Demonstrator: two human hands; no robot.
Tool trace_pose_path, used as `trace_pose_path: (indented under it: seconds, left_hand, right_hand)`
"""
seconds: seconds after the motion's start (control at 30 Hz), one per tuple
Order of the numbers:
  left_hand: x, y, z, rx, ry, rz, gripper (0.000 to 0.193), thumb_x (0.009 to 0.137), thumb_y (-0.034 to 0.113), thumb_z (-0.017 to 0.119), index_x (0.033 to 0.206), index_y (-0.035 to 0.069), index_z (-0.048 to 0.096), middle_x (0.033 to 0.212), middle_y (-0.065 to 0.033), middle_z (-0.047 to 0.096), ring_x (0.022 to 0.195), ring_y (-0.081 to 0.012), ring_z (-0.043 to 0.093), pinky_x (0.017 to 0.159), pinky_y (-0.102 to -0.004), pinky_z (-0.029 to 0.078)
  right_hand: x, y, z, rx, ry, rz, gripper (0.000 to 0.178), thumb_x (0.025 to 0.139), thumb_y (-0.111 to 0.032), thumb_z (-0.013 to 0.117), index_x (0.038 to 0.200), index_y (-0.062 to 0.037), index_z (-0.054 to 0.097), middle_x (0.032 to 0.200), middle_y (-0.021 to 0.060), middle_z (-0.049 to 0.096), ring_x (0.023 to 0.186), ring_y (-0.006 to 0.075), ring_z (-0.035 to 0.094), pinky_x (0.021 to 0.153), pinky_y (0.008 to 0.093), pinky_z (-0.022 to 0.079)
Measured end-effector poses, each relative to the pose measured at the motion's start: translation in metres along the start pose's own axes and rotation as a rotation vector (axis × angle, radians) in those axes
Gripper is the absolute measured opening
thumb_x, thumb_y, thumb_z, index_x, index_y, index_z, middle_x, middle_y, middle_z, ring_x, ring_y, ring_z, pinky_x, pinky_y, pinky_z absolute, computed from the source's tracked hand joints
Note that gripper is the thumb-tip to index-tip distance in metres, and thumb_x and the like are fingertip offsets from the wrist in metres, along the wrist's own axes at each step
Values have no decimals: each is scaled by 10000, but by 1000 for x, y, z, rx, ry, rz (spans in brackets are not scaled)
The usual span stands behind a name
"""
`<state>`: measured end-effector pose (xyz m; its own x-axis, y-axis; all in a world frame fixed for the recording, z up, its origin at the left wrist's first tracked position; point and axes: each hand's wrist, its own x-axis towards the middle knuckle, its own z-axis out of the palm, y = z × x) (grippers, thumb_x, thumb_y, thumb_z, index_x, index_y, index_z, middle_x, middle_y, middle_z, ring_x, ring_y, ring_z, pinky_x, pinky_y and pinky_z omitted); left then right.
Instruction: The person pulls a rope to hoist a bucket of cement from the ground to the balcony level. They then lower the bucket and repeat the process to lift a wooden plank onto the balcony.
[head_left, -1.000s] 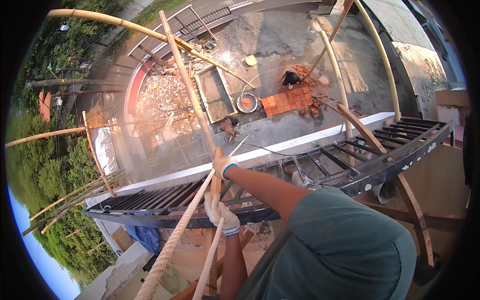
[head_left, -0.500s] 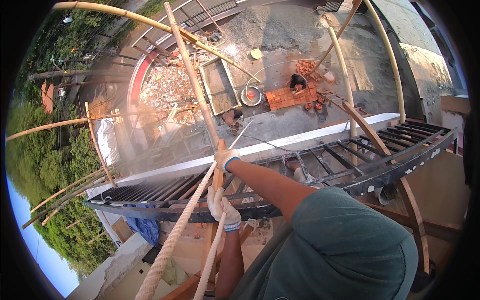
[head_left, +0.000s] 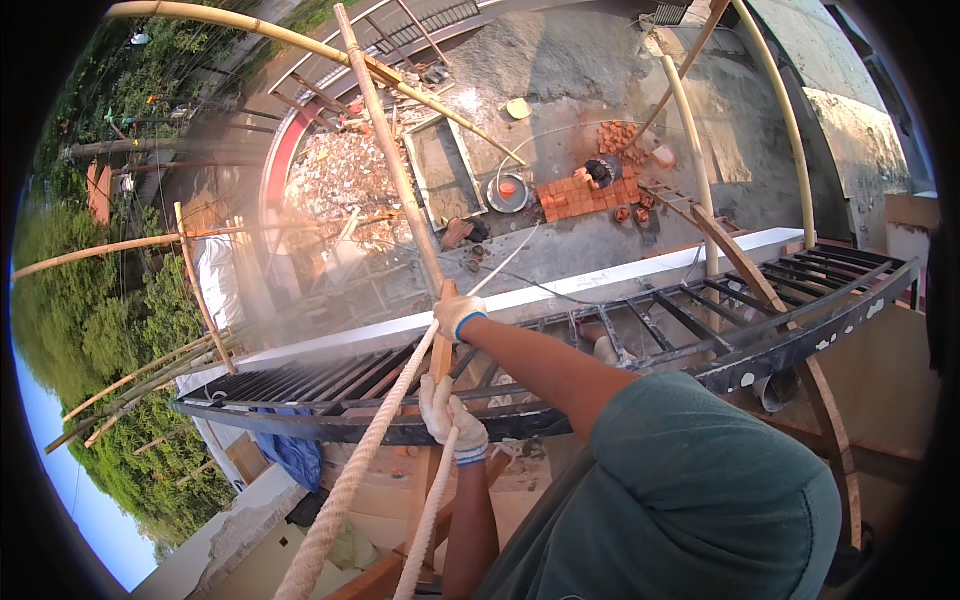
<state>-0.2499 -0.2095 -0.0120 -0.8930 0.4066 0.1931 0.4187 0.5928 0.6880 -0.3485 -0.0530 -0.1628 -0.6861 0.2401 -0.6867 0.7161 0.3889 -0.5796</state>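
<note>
In a white knit glove with a blue cuff, my right hand [head_left: 459,311] is closed on a thick off-white rope [head_left: 370,440] beside a wooden post [head_left: 439,355]. Beyond that hand the rope slants out over the railing toward the ground. Lower down, my left hand [head_left: 455,425], gloved alike, is closed at the post by the railing's near bar. A second run of rope [head_left: 428,510] leads from it to the lower edge; its fingers partly hide the grip. My right arm, in a dark green sleeve, reaches across the railing.
A black metal railing [head_left: 740,372] curves across, with a white ledge [head_left: 560,290] beyond. Bamboo poles [head_left: 390,150] rise around me. Far below are a crouching person [head_left: 600,172], orange bricks [head_left: 575,200], a round basin [head_left: 508,193] and rubble [head_left: 335,175]. A blue tarp [head_left: 288,450] hangs left.
Both gloved hands stay at the rope and post, shifting only slightly in the picture. Down below, the person by the bricks has changed posture, and the whole view has moved a little.
</note>
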Motion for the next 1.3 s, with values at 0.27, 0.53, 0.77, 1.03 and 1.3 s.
trace_pose_path:
  seconds: [0.27, 0.53, 0.77, 1.03, 1.3]
  left_hand:
    - [1, 3, 0, -31, -4, -39, 322, 929, 65, 605, 1178, -67, 760, 1389, -315, 647, 1343, -469, 592, 1180, -557, 428]
    - [1, 2, -1, -42, -33, -39, 302, 927, 39, 615, 1177, -57, 754, 1394, -298, 646, 1352, -451, 593, 1163, -543, 446]
    - [-2, 5, 1, -58, -11, -70, 303, 918, 58, 624, 1167, -25, 774, 1375, -268, 671, 1298, -440, 620, 1150, -537, 456]
    - [-1, 2, 1, -59, -19, -44, 299, 891, 22, 621, 1145, -18, 774, 1299, -259, 705, 1238, -437, 654, 1101, -540, 489]
    - [1, 2, 0, -46, -17, -144, 246, 922, 63, 639, 1109, -21, 776, 1180, -237, 746, 1142, -415, 694, 1035, -511, 524]
  right_hand:
    - [-29, -9, -28, -52, -92, -89, 359, 984, -310, 639, 1277, -149, 770, 1259, 135, 771, 1206, 364, 727, 1027, 472, 565]
    - [-24, -12, -23, -65, -98, -133, 366, 973, -294, 649, 1291, -153, 765, 1272, 131, 770, 1191, 353, 736, 1015, 486, 571]
    - [-31, -9, -14, -99, -68, -166, 323, 976, -312, 636, 1218, -145, 770, 1207, 146, 782, 1145, 341, 749, 1007, 479, 570]
    - [-24, -24, -8, -111, -81, -189, 343, 949, -342, 667, 1183, -138, 814, 1167, 123, 806, 1086, 329, 776, 902, 489, 608]
    - [-26, -56, -5, -59, -49, -250, 289, 954, -304, 672, 1117, -125, 829, 1108, 132, 815, 1061, 331, 784, 864, 501, 611]
